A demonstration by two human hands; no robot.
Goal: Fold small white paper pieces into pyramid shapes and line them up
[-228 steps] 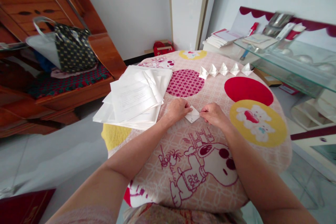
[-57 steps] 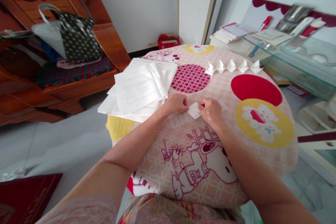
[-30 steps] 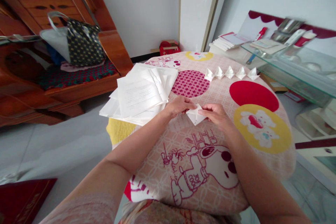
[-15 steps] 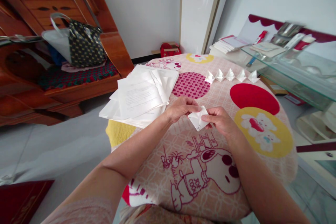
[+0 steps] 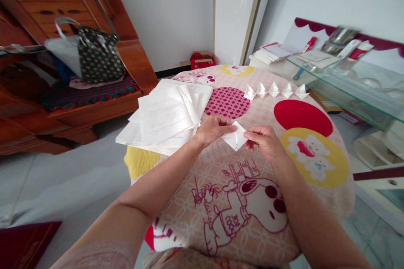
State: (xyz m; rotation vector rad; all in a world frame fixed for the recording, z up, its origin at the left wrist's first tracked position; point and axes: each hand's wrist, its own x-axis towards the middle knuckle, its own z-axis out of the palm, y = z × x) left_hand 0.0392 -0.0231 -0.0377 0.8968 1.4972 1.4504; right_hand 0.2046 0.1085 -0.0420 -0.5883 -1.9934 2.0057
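Observation:
My left hand [image 5: 213,129] and my right hand [image 5: 264,142] both pinch a small folded piece of white paper [image 5: 235,137], held just above a round table covered with a pink cartoon-print cloth [image 5: 240,201]. The left fingers grip its left corner, the right fingers its right corner. A stack of white paper sheets [image 5: 164,115] lies on the table just left of my left hand. Several small folded white paper shapes [image 5: 274,90] stand in a row at the far side of the table.
A glass shelf [image 5: 353,84] with bottles and papers juts in at the right. A wooden bench [image 5: 104,96] with a dotted bag [image 5: 94,52] stands at the left. A red box [image 5: 199,59] sits on the floor by the wall. The floor is light tile.
The folded paper was pressed flat on the cloth earlier; both hands have since lifted it off the table and turned it between the fingers.

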